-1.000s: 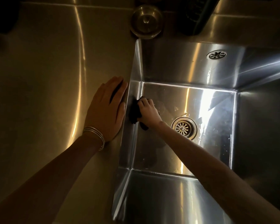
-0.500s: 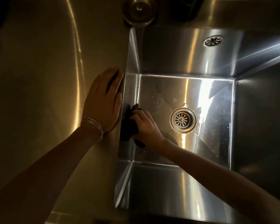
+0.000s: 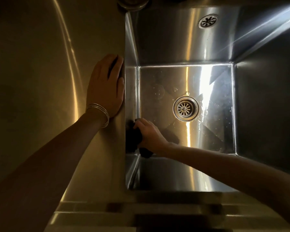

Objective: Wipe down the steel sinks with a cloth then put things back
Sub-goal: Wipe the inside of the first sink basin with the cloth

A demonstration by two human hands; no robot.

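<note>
While the left hand [image 3: 105, 86] lay flat on the counter [image 3: 40, 81], fingers straight and together beside the rim of the sink [image 3: 174, 39] at nine o'clock of the drain [image 3: 185, 108], the right hand [image 3: 150, 134] curled its fingers round a dark cloth [image 3: 132, 139]. The cloth was pressed against the left wall near the front corner, at eight o'clock of the drain. Bangles [image 3: 99, 113] ringed the left wrist; an overflow [image 3: 207, 21] sat at twelve o'clock.

The sink [image 3: 174, 39] is smooth stainless steel, glossy enough to mirror the light, and its floor is wet with droplets and streaks. The countertop [image 3: 40, 81] is steel with a duller, brushed sheen. The drain strainer [image 3: 185, 108] and overflow cover [image 3: 207, 21] are bright metal. The cloth [image 3: 132, 139] looks dark, matt and soft. The bangles [image 3: 99, 111] are thin, shiny metal.
</note>
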